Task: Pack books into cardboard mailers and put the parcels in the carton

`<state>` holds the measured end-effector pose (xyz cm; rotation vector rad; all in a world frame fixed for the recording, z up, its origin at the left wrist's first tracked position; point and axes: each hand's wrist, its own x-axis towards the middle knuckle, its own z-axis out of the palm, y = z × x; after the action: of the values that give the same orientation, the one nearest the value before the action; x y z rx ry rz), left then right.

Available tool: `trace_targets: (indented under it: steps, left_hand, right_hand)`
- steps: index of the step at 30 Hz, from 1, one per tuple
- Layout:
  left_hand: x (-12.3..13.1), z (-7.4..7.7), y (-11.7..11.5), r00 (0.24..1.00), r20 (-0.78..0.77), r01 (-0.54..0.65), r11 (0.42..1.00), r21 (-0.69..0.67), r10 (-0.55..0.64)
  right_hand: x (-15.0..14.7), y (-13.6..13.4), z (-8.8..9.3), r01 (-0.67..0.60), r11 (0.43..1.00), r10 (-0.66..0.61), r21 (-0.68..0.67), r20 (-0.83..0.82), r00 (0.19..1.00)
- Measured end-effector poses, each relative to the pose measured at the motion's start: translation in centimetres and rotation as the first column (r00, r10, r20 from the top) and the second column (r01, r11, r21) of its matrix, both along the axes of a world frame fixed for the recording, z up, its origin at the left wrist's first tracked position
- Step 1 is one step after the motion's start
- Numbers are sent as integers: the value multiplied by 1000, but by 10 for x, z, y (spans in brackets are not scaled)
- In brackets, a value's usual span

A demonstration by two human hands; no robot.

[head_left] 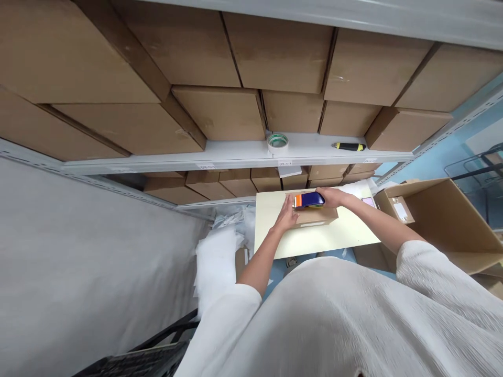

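Note:
A small cardboard box with a white label on its near side lies on a pale yellow board. My right hand is closed round the back of a dark blue tape dispenser with an orange part at its front, held over the top of the box. My left hand lies with its fingers stretched out against the left end of the box, close to the dispenser's front. The dispenser and my hands hide much of the box's top.
Above the board is a metal shelf lined with cardboard boxes, holding a tape roll and a yellow-black cutter. A large open carton stands right; white packing sheets hang left. A phone lies on the board.

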<state>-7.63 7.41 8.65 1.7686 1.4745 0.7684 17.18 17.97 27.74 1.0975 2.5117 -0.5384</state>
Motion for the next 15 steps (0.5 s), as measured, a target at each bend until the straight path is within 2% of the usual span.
trace_targets:
  steps: [8, 15]
  left_hand:
    - [-7, 16, 4, 985, -172, -31, 993, -111, 11]
    - [-19, 24, 6, 955, -290, 17, 986, -167, -66]
  right_hand:
    - [19, 9, 13, -21, 999, 23, -33, 66, 998]
    - [73, 23, 15, -15, 1000, 15, -8, 22, 1000]
